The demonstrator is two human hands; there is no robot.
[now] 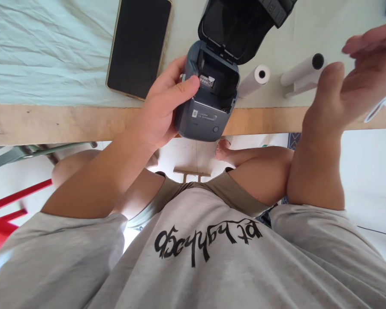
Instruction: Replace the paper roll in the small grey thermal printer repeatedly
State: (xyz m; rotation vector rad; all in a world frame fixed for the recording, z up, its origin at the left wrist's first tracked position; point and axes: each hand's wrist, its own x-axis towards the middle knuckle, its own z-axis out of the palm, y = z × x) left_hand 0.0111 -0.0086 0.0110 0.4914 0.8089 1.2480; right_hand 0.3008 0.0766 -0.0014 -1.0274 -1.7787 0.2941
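Head view: the left hand (162,111) grips the open-lidded printer (209,105) at the table (67,122) edge, while the right hand (344,86) hangs open and empty near two paper rolls (255,79), phone (138,45) lying left.

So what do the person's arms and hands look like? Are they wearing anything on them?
Both arms are bare from the elbow down. The left hand and right hand have no gloves, rings or watch that I can see. Short, loose light grey sleeves cover the upper arms. They belong to a T-shirt with black lettering on the chest.
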